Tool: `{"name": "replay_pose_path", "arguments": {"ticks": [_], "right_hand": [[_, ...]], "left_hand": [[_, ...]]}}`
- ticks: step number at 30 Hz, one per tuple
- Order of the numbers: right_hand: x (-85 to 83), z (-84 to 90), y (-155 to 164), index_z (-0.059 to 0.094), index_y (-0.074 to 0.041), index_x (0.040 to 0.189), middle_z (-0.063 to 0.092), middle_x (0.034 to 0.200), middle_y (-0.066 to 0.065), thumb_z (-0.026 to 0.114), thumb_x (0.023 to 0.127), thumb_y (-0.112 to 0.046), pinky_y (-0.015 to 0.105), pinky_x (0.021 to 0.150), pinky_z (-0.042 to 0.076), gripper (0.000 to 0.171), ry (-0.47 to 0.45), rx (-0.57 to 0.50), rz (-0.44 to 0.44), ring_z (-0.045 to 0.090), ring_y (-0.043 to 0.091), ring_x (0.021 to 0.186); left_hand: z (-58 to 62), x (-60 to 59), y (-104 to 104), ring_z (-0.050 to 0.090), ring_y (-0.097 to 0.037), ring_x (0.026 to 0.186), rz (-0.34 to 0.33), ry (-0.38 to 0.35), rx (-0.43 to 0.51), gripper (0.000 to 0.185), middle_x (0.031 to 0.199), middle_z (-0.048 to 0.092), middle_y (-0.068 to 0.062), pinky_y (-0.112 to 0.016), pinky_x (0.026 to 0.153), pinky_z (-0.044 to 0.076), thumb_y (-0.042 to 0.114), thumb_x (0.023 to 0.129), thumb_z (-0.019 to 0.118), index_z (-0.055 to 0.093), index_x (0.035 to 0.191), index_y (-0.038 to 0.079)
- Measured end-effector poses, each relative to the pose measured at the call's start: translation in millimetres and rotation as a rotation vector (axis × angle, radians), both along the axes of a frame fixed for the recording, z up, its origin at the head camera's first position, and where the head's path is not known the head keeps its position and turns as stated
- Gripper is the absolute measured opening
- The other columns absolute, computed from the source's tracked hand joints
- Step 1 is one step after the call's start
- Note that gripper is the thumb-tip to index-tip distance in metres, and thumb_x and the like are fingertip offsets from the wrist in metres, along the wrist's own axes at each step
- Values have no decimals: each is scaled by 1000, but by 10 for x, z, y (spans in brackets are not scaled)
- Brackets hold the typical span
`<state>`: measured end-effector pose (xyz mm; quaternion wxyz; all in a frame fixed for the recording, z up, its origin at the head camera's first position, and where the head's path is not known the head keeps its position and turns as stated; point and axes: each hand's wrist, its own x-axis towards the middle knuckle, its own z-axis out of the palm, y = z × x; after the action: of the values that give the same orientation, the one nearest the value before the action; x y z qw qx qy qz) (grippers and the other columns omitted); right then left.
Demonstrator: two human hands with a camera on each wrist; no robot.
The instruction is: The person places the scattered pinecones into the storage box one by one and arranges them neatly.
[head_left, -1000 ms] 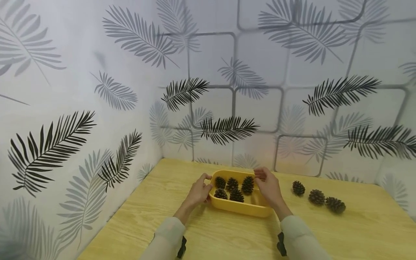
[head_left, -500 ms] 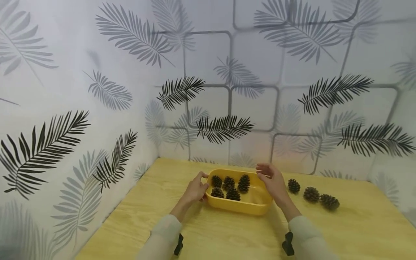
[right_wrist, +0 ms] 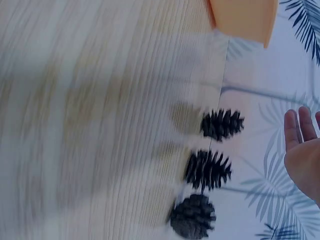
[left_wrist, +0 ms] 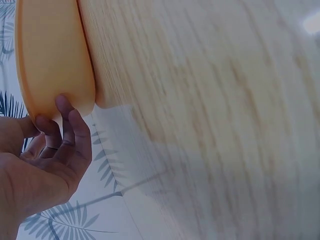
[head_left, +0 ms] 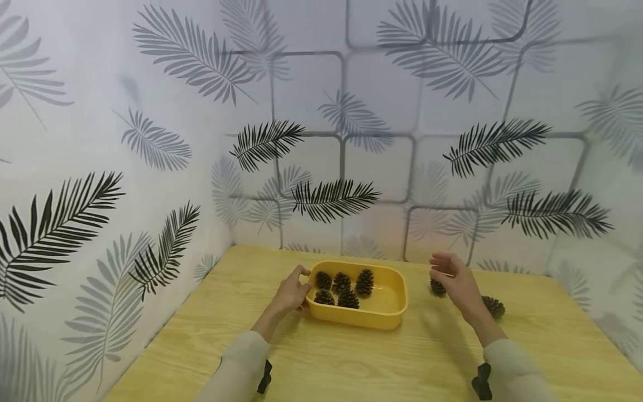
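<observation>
A yellow plastic tray [head_left: 394, 307] with rounded ends stands on the table, several pine cones [head_left: 348, 298] gathered toward its left half. At its left end my left hand [head_left: 289, 291] holds the rim; the left wrist view has its fingers [left_wrist: 67, 120] bent against the tray's outer wall. To the right of the tray, my right hand [head_left: 459, 285] hovers over loose pine cones, holding nothing, and partly covers them in the head view. Three cones stand in a row in the right wrist view, the middle pine cone [right_wrist: 207, 170] among them, with the hand [right_wrist: 305, 150] apart from them.
The wood-grain table [head_left: 326, 363] meets a leaf-patterned wall [head_left: 372, 223] behind the tray and another at the left. One loose pine cone [head_left: 494, 306] shows just right of my right hand.
My right hand has left the tray's right end and moved right, over the loose pine cones. The left hand keeps its place on the tray. The head view has turned slightly right.
</observation>
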<state>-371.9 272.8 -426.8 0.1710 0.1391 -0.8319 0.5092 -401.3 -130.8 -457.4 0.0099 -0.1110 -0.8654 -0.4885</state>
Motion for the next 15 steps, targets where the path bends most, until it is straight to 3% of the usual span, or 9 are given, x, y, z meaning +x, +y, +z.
{"name": "replay_pose_path", "arguments": {"ticks": [1, 4, 7, 11, 15], "right_hand": [[12, 5, 64, 45, 2, 151, 53, 145, 29, 59, 108, -16, 10, 88, 46, 48, -8, 18, -11, 56, 40, 129], [49, 15, 255, 41, 2, 153, 51, 148, 29, 57, 109, -20, 12, 89, 47, 52, -32, 62, -41, 52, 44, 132], [97, 15, 424, 37, 4, 155, 48, 149, 31, 56, 110, -23, 32, 99, 52, 56, -53, 90, -68, 49, 47, 133], [171, 33, 636, 30, 6, 157, 40, 152, 36, 55, 110, -28, 65, 104, 43, 64, -107, 122, -89, 41, 54, 137], [216, 90, 843, 26, 8, 158, 34, 153, 40, 54, 110, -31, 71, 104, 40, 68, -145, 156, -108, 36, 58, 138]], "left_hand": [[3, 3, 3, 71, -34, 59, 2, 0, 1, 34, 72, 64, -10, -36, 52, 57, 7, 109, 51, 48, 142, 2], [5, 13, 14, 71, -35, 60, 6, 3, -3, 34, 71, 64, -11, -35, 52, 56, 7, 109, 51, 48, 142, 2], [0, 25, 21, 72, -37, 62, 13, 2, -7, 34, 70, 64, -11, -35, 52, 56, 7, 109, 51, 48, 142, 2], [-18, 25, 27, 72, -37, 62, 12, 5, -8, 34, 71, 65, -11, -35, 51, 57, 6, 108, 51, 48, 142, 2], [-20, 3, 23, 71, -33, 59, 10, 11, -15, 34, 72, 65, -11, -34, 51, 57, 7, 109, 51, 48, 142, 2]]}}
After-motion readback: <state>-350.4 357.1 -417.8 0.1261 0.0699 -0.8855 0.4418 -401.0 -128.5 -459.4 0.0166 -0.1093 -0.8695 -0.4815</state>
